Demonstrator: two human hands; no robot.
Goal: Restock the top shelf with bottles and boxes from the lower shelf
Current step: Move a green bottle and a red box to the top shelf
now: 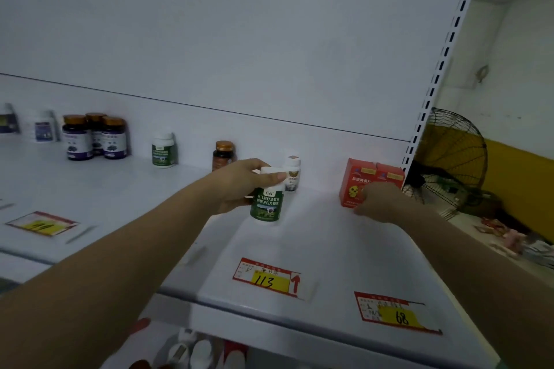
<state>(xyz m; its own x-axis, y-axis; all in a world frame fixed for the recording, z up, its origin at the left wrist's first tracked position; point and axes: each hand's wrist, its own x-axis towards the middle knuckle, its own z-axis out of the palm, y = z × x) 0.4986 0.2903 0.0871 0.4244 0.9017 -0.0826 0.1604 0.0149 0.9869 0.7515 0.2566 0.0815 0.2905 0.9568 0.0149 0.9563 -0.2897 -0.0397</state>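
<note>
My left hand (pixel 239 186) grips a white-capped bottle with a green label (pixel 267 204), held just above the white top shelf (pixel 314 237) near its middle. Over at the shelf's right end, my right hand (pixel 382 202) touches the front of a red box (pixel 355 181); whether its fingers curl round the box is hidden. A second red box (pixel 389 175) stands beside it. Behind the held bottle stands a small white bottle (pixel 292 174) and a brown bottle (pixel 223 154). Below the shelf edge, white bottle caps (pixel 201 350) on the lower shelf show.
Further left on the top shelf stand another green-label bottle (pixel 163 148), three dark purple bottles (pixel 94 136) and two pale bottles (pixel 45 126). Price tags marked 113 (pixel 266 277), 68 (pixel 392 313) and a yellow tag (pixel 42 223) lie along the front. A fan (pixel 449 159) stands right of the slotted upright.
</note>
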